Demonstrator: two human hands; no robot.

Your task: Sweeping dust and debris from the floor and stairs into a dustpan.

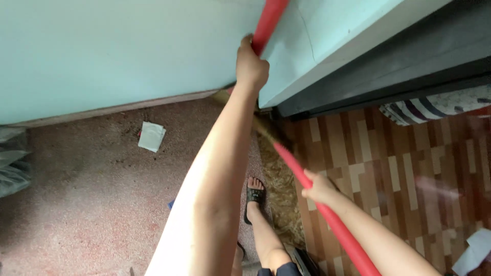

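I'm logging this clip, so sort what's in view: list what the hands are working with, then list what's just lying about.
In hand: left hand and right hand both grip red handles; straw broom head.

Lying about: white paper scrap, striped cloth, plastic bag.

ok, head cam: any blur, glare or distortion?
Head view: soft, even daylight with no hard glare; the left hand and right hand on the red broom handle look slightly smeared; wide-angle stretch enlarges the near forearm; a faint streak crosses the wood-pattern floor.
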